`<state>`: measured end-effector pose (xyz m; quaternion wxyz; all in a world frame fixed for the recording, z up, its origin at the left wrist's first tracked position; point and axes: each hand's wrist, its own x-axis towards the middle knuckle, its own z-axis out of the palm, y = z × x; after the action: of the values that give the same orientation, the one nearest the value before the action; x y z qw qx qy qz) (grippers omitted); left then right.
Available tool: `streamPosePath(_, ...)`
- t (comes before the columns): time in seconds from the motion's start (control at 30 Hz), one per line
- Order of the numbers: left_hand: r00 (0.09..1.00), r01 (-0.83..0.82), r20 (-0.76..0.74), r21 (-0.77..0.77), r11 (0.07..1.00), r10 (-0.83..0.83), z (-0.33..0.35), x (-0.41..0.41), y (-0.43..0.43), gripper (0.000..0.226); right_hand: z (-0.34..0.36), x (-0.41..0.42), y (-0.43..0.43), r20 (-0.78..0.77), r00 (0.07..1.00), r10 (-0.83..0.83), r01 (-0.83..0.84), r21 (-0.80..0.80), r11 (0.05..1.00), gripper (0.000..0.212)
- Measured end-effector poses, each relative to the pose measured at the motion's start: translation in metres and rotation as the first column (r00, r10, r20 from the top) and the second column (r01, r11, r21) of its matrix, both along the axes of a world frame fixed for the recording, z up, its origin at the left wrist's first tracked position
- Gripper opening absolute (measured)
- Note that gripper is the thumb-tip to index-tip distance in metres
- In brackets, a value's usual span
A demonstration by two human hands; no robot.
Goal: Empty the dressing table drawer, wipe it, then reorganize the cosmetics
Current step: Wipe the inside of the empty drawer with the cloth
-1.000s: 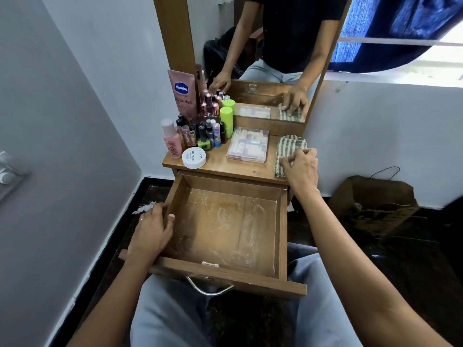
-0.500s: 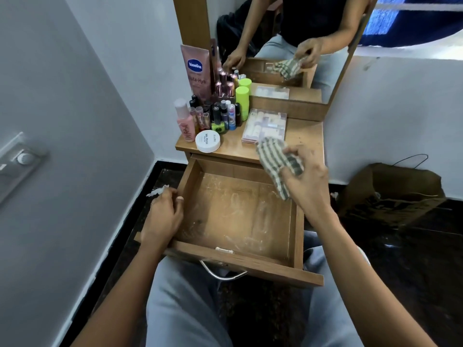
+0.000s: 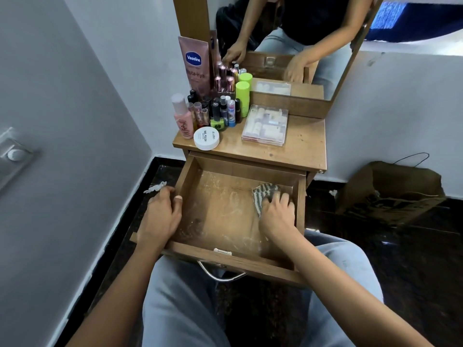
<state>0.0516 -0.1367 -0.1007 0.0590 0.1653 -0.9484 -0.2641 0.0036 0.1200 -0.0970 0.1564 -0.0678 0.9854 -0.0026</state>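
Note:
The wooden drawer (image 3: 283, 269) is pulled out and holds no cosmetics; its dusty floor shows pale smears. My left hand (image 3: 160, 214) grips the drawer's left wall, thumb inside. My right hand (image 3: 276, 211) is inside the drawer at its back right, gripping a striped cloth (image 3: 263, 194) and pressing it to the floor. On the tabletop (image 3: 303, 146) stand a pink Vaseline tube (image 3: 195, 66), a pink bottle (image 3: 181, 116), several small bottles (image 3: 220, 111), a green tube (image 3: 242, 98), a white nail-polish jar (image 3: 206, 138) and a clear compartment box (image 3: 265, 125).
A mirror (image 3: 288, 43) rises behind the tabletop. A grey wall is close on the left with a switch plate (image 3: 13, 154). A brown paper bag (image 3: 390, 194) sits on the dark floor at the right. My knees are under the drawer front and its metal handle (image 3: 220, 272).
My right hand lifted the striped cloth off the tabletop, carried it down into the drawer and now presses it on the floor. My left hand stayed on the drawer's left wall.

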Motion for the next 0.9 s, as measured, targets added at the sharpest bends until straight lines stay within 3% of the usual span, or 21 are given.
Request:
streamPosePath(0.13,1.0,0.004,0.002,-0.001,1.0,-0.004,-0.001,0.001,-0.001,0.035,-0.008,0.0,-0.01,0.081,0.997,-0.012,0.013,-0.014,1.0,0.061)
streamPosePath(0.37,0.998,0.005,-0.062,-0.011,1.0,-0.006,0.003,0.006,0.003,0.031,-0.009,0.0,-0.008,0.022,0.996,-0.092,0.09,0.078,0.993,0.049)
streamPosePath(0.6,0.998,0.022,-0.059,-0.021,1.0,-0.023,0.004,0.006,0.003,0.027,-0.007,-0.013,-0.007,0.175,0.97,-0.166,0.187,-0.107,0.977,0.077)
streamPosePath(0.9,0.999,0.019,-0.03,-0.019,1.0,-0.02,0.007,0.004,0.004,0.026,-0.002,-0.012,-0.009,0.243,0.949,-0.199,0.23,-0.105,0.968,0.082)
